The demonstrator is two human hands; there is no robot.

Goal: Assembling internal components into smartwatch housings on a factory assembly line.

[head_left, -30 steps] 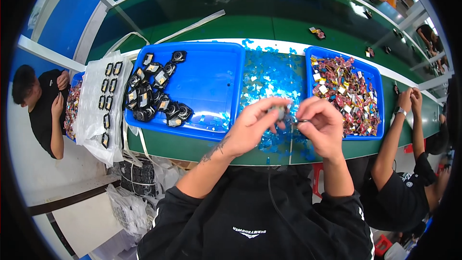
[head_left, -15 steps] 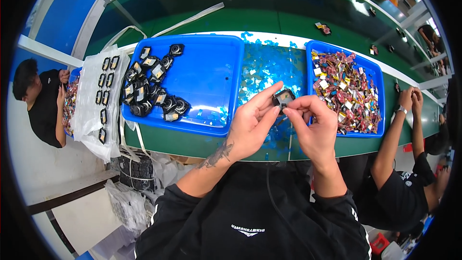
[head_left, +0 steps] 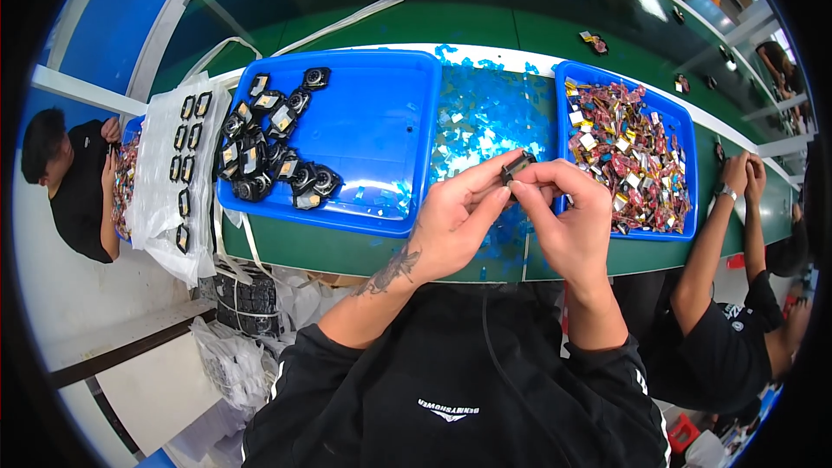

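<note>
Black part [head_left: 518,167] sits in left hand [head_left: 453,224], right hand [head_left: 574,224] pinching.

- The camera sits on my head; it faces downward and a little forward;
- my left hand [head_left: 459,218] and right hand [head_left: 568,218] are near it, around the middle;
- the view is wide; the green table [head_left: 286,250] bends toward the rim.

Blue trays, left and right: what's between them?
Scattered small blue pieces on the green bench, seen in the head view. The left hand and right hand meet at a small black part above it.
</note>
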